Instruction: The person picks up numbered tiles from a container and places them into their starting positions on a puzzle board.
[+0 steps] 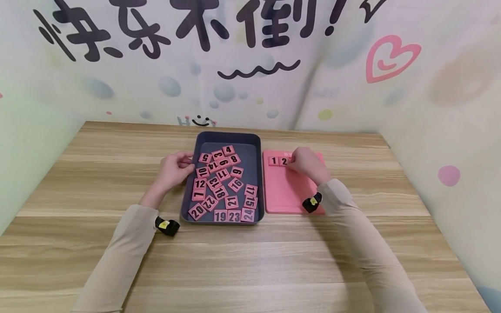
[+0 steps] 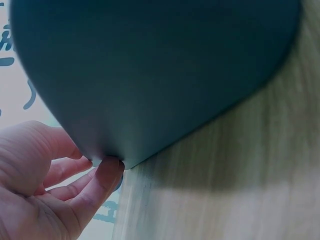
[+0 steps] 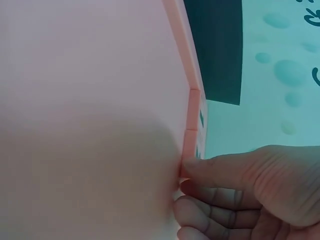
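Reaching forward over a wood-grain table [image 1: 254, 269], a person in beige sleeves [image 1: 369, 243] worked with two bare hands set well apart. The right hand [image 1: 309, 165] was at a flat pink board [image 1: 283, 191], thumb and fingers pinching the pink tile marked 2 [image 1: 283, 161] at the board's far edge. That tile stood directly beside the tile marked 1 [image 1: 273, 161], to its right, their sides meeting. The left hand [image 1: 172, 169] held the left edge of a dark blue-grey tray [image 1: 250, 152], with fingertips on its wall. The tray sat just left of the board, long sides running away from the person. Inside it, numbered tiles [image 1: 223, 174] lay scattered at many angles; 4, 3 and 5 were towards the far end, while 19, 23 and 24 lined the near end. A black device [image 1: 167, 227] hung at each wrist. Behind the table, a pale wall [image 1: 129, 82] carried large dark lettering and a pink heart [image 1: 369, 69].
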The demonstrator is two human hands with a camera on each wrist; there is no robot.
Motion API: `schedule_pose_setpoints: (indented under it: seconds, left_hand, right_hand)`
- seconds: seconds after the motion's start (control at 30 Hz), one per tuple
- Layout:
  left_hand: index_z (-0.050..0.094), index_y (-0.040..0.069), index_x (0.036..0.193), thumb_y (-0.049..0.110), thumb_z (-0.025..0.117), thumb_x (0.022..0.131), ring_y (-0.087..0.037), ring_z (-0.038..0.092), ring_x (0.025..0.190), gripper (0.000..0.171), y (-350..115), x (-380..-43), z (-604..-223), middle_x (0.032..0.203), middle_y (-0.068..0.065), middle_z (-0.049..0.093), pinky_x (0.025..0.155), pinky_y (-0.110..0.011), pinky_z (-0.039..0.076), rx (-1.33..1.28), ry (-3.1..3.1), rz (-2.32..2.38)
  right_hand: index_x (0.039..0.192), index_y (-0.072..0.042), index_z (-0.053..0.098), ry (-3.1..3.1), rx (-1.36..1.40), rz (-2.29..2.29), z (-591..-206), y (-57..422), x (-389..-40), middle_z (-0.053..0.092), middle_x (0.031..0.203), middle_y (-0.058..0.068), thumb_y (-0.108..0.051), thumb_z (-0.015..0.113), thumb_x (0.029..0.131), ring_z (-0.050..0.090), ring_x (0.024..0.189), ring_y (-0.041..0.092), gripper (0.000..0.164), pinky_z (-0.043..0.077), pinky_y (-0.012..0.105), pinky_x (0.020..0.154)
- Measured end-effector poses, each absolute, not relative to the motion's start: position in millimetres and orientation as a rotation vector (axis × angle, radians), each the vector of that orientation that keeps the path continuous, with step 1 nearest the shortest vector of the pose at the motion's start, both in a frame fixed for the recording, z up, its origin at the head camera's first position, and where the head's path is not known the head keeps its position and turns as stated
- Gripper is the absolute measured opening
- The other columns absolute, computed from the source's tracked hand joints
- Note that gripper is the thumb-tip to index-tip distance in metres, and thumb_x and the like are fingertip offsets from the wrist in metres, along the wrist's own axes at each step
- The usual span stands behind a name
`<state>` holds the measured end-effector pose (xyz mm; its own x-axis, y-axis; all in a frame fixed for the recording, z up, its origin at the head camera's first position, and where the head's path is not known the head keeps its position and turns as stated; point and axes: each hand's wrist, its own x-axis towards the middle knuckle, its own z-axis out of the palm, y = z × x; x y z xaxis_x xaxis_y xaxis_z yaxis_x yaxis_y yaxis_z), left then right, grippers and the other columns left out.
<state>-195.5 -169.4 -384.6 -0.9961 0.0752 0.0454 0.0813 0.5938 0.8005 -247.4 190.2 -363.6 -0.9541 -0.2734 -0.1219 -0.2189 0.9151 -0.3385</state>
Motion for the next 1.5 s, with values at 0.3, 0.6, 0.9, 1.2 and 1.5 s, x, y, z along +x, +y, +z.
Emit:
schedule_pose_setpoints:
  seconds: [0.3, 0.6, 0.9, 1.2, 1.5]
  left_hand:
    - [0.052, -0.010, 0.125, -0.001, 0.055, 0.089, -0.036, 0.059, 0.093, 0.037, -171, -195, -385, 0.106, -0.029, 0.061, 0.082, -0.045, 0.052, -0.145, -2.790, -1.408]
    - [0.052, -0.009, 0.126, 0.000, 0.055, 0.090, -0.036, 0.059, 0.094, 0.038, -170, -197, -385, 0.108, -0.028, 0.060, 0.082, -0.044, 0.052, -0.149, -2.807, -1.401]
    - [0.052, -0.009, 0.126, 0.000, 0.055, 0.090, -0.035, 0.059, 0.093, 0.038, -171, -197, -385, 0.108, -0.028, 0.060, 0.082, -0.044, 0.051, -0.135, -2.803, -1.409]
    - [0.051, -0.009, 0.127, 0.000, 0.054, 0.090, -0.035, 0.059, 0.094, 0.038, -171, -196, -385, 0.107, -0.028, 0.060, 0.082, -0.044, 0.052, -0.130, -2.802, -1.422]
    - [0.052, -0.009, 0.126, 0.000, 0.055, 0.089, -0.035, 0.059, 0.093, 0.038, -171, -196, -385, 0.106, -0.027, 0.061, 0.081, -0.044, 0.052, -0.134, -2.797, -1.419]
  right_hand:
    - [0.051, -0.013, 0.038, 2.932, -0.339, -0.468, -372, 186, -254, 0.029, 0.050, -0.004, -0.009, 0.066, 0.082, 0.032, 0.050, 0.010, 0.042, 0.028, 0.024, 0.051]
    - [0.052, -0.010, 0.045, 2.909, -0.374, -0.605, -362, 189, -251, 0.035, 0.051, -0.003, -0.008, 0.066, 0.078, 0.035, 0.051, 0.012, 0.033, 0.030, 0.025, 0.051]
    - [0.095, 0.003, 0.066, 2.947, -0.378, -0.745, -339, 160, -256, 0.065, 0.092, 0.015, -0.015, 0.068, 0.084, 0.059, 0.079, 0.025, 0.021, 0.051, 0.036, 0.070]
    - [0.103, 0.001, 0.063, 2.826, -0.462, -0.960, -332, 111, -265, 0.061, 0.094, 0.013, -0.013, 0.068, 0.085, 0.055, 0.082, 0.024, 0.024, 0.052, 0.031, 0.072]
    - [0.109, 0.003, 0.062, 2.673, -0.649, -1.044, -339, 69, -276, 0.062, 0.103, 0.014, -0.007, 0.066, 0.086, 0.057, 0.092, 0.023, 0.026, 0.051, 0.030, 0.083]
